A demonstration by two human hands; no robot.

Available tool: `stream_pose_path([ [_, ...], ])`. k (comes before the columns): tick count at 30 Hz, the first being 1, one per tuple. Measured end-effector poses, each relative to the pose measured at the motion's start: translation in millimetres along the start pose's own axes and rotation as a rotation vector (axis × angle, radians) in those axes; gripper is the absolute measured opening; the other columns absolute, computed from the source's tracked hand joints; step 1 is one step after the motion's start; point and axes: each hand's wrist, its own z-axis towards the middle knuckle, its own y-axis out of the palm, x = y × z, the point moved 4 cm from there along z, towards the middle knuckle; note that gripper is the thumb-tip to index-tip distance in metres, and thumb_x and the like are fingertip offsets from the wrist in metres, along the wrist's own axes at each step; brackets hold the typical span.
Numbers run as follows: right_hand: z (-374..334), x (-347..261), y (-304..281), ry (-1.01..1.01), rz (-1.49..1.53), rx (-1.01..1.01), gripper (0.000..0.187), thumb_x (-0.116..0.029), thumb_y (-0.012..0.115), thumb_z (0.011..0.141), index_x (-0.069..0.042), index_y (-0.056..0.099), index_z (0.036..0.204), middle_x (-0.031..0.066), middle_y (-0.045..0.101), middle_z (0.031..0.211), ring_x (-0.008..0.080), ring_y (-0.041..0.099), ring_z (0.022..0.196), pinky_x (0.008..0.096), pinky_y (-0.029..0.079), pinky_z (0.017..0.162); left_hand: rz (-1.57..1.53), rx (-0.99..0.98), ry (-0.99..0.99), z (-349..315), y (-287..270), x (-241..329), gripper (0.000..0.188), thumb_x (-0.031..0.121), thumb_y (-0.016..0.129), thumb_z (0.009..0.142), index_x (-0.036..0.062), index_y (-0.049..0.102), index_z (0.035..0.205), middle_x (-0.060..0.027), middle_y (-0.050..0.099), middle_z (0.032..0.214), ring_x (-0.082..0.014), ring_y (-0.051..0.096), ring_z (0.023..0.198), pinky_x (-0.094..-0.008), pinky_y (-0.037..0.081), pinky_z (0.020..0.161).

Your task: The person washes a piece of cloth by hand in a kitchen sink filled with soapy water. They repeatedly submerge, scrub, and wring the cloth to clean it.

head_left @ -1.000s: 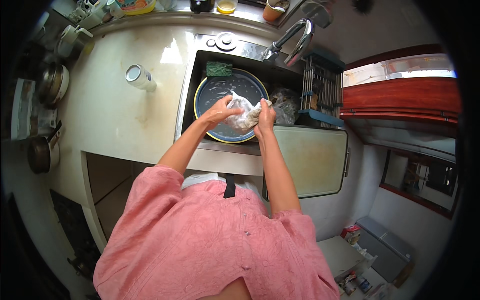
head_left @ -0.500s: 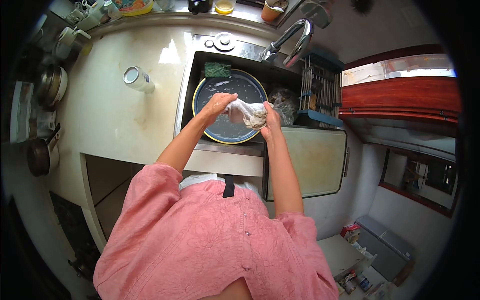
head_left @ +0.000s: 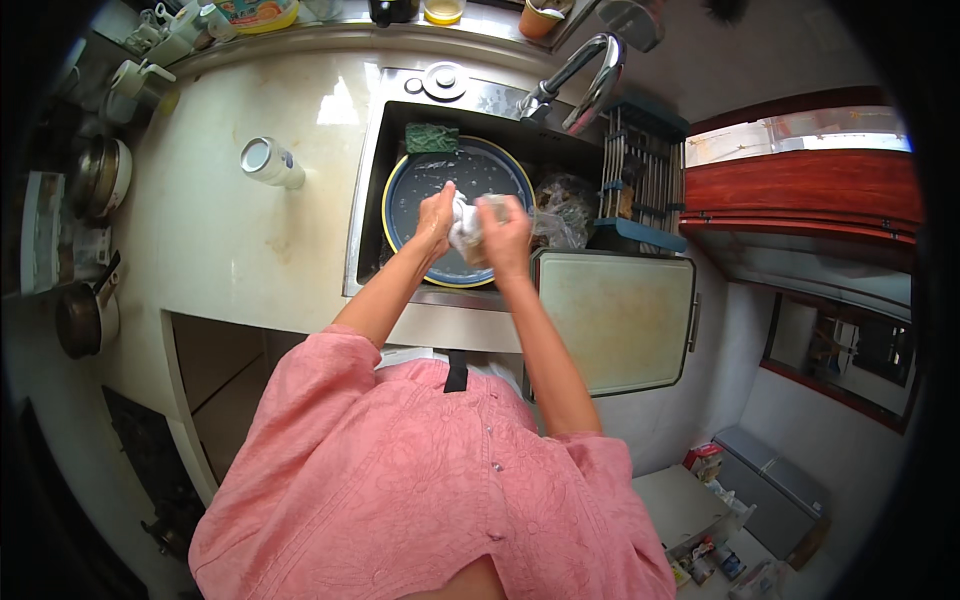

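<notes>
Over the round basin (head_left: 386, 190): a white cloth (head_left: 463, 228), bunched between both hands; whether it touches the liquid below cannot be told.
Left hand (head_left: 435, 220): fingers clamped on the cloth's left part, thumb pointing away from the body.
Right hand (head_left: 507, 238): clamped on the cloth's right part; finger detail is blurred.
Handling method: keep the cloth inside the basin's yellow rim so that drips are likely to fall within; hold both parts firmly and shift the grip to work every fold evenly.
Basin contents: greyish liquid with scattered foam.
Sink (head_left: 366, 180): contains the basin, plus a clear plastic bag (head_left: 562, 212) to its right, contents indistinct.
Scouring pad (head_left: 431, 138): green, at the basin's far edge.
White canister (head_left: 272, 163): upright on the counter (head_left: 220, 235), left of the sink; contents hidden.
</notes>
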Motion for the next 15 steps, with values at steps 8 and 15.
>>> stream_pose_path([
  [8, 13.1, 5.0, 5.6, -0.179, -0.376, 0.169, 0.022, -0.023, 0.061, 0.08, -0.003, 0.051, 0.079, 0.0192, 0.059, 0.078, 0.0413, 0.056, 0.072, 0.0478, 0.044, 0.062, -0.374, -0.121, -0.33, -43.0, 44.1, 1.5, 0.019, 0.028, 0.05, 0.089, 0.0128, 0.055, 0.08, -0.0019, 0.058, 0.072, -0.0184, 0.057, 0.065, -0.0346, 0.049, 0.062],
  [15, -17.0, -16.5, 31.7, -0.243, -0.372, 0.037, 0.021, -0.023, 0.06, 0.081, -0.005, 0.05, 0.082, 0.0195, 0.06, 0.079, 0.0414, 0.057, 0.073, 0.0484, 0.045, 0.063, -0.423, -0.326, -0.385, 2.8, 10.9, -22.5, 0.028, 0.03, 0.041, 0.091, 0.007, 0.056, 0.085, -0.0086, 0.061, 0.079, -0.026, 0.061, 0.071, -0.0395, 0.051, 0.069],
])
